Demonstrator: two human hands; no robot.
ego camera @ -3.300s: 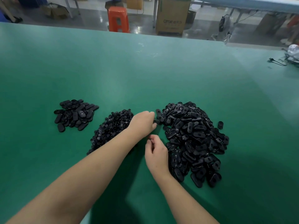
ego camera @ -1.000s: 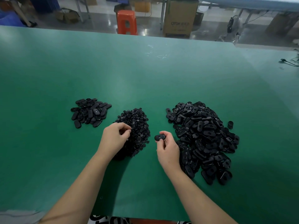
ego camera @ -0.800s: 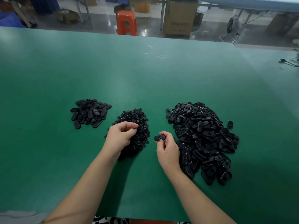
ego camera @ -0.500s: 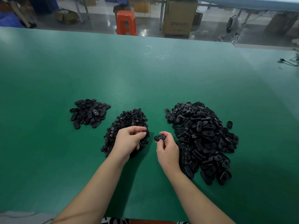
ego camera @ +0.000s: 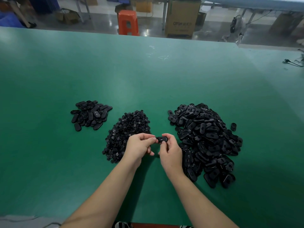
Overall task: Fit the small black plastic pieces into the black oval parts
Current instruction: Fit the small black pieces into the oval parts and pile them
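Note:
On the green table (ego camera: 148, 83) lie three black heaps. A big heap of oval parts (ego camera: 205, 139) is on the right, a heap of small plastic pieces (ego camera: 125, 134) in the middle, a smaller heap of oval parts (ego camera: 89, 115) at the left. My right hand (ego camera: 171, 152) pinches one oval part (ego camera: 162, 139) between the heaps. My left hand (ego camera: 139, 146) has its fingertips closed against the left end of that part. Whether a small piece sits between those fingertips is hidden.
One stray oval part (ego camera: 233, 126) lies just right of the big heap. A cable (ego camera: 292, 62) rests at the table's far right. Beyond the far edge stand an orange stool (ego camera: 128, 22) and a cardboard box (ego camera: 181, 18).
My left hand has left the heap of small pieces and moved right until its fingertips meet the oval part. My right hand has stayed in place holding that part.

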